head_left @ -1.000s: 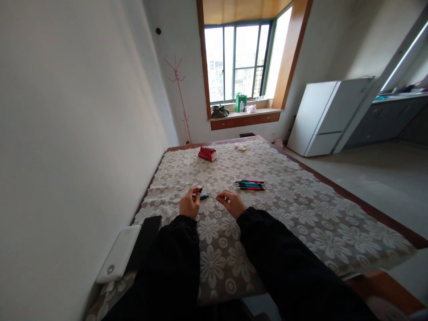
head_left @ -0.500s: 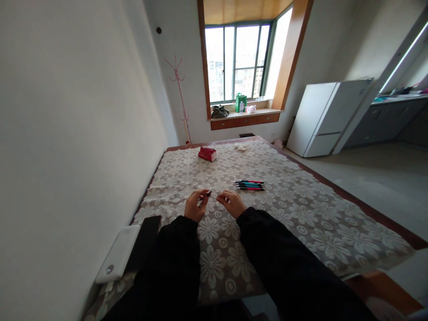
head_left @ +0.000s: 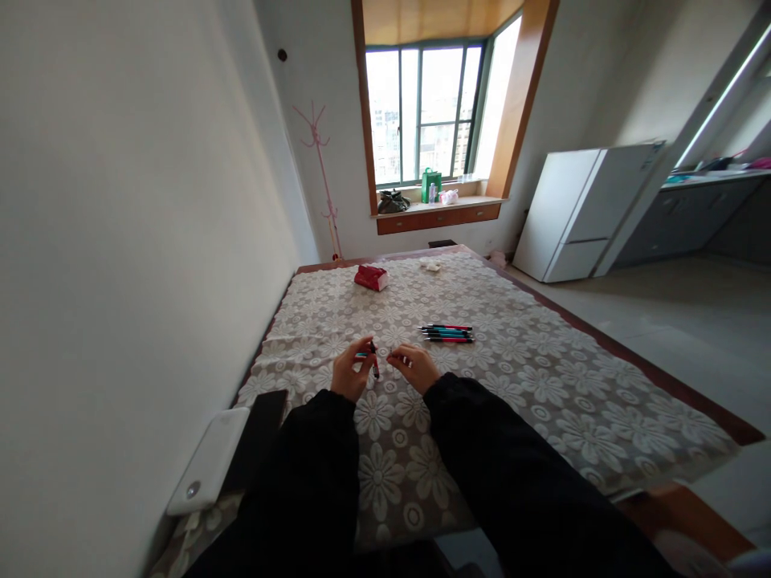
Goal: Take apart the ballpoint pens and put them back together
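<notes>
- Left hand [head_left: 352,371]: thumb and fingers pinch a short dark pen piece [head_left: 374,361] with red on it; the piece stands roughly upright in view, its lower end below the fingertips.
- Teal piece [head_left: 362,354]: shows by the left fingers; too much covered to tell whether it is held or lies on the cloth.
- Right hand [head_left: 414,365]: thumb and forefinger drawn together at a small thin part [head_left: 390,352], pale or metallic; too small to identify.
- Hands face each other near the middle of the table's near half, close but apart, a narrow gap between the two held parts.
- Both forearms in black sleeves [head_left: 518,457], reaching in from the near edge.
- Pens [head_left: 449,333]: a small group side by side on the cloth, beyond the right hand and to its right; black with red or teal barrels, tips pointing left.
- Patterned cloth [head_left: 378,474]: pale flowers on grey-brown, spread over the table.
- Red packet [head_left: 370,278]: farther back, beyond the hands; a whitish scrap [head_left: 430,266] to its right.
- Near left: white device [head_left: 208,461] beside a flat black object [head_left: 256,433], by the wall.
</notes>
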{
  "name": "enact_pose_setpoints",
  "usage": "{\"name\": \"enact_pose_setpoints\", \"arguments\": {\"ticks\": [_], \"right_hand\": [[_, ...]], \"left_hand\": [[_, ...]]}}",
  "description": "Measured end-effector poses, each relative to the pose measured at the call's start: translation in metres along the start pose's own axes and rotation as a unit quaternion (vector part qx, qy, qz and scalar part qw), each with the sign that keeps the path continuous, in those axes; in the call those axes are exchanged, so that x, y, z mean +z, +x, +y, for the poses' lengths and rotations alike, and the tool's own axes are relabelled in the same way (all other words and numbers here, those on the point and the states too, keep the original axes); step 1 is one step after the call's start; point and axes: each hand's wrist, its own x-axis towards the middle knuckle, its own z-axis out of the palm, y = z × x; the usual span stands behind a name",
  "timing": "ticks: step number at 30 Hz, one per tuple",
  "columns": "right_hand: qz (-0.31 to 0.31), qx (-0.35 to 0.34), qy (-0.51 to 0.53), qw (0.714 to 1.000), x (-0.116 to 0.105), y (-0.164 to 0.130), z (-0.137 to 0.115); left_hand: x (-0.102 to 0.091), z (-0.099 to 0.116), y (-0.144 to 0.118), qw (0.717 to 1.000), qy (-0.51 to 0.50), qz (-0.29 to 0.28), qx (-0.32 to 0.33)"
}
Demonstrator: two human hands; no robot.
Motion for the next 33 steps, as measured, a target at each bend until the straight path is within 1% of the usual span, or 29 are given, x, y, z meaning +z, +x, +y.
{"name": "enact_pose_setpoints", "arguments": {"ticks": [3, 10, 22, 27, 33], "right_hand": [[-0.002, 0.001, -0.004, 1.0, -0.0002, 0.0, -0.0002], [-0.004, -0.007, -0.005, 1.0, 0.0008, 0.0003, 0.0012], [-0.011, 0.001, -0.011, 1.0, 0.0024, -0.0004, 0.0047], [-0.012, 0.008, -0.019, 1.0, 0.0033, -0.0002, 0.0066], [-0.011, 0.013, -0.029, 0.999, 0.0026, -0.0003, 0.0049]], "left_hand": [[-0.0001, 0.0005, 0.0004, 1.0, 0.015, -0.009, -0.006], [-0.0021, 0.0005, 0.0025, 0.999, 0.033, -0.021, 0.007], [-0.0036, -0.0012, 0.005, 0.997, 0.067, -0.042, -0.007], [-0.0034, -0.001, 0.0053, 0.994, 0.086, -0.06, -0.011], [-0.0033, -0.0017, 0.0036, 0.995, 0.084, -0.045, -0.008]]}}
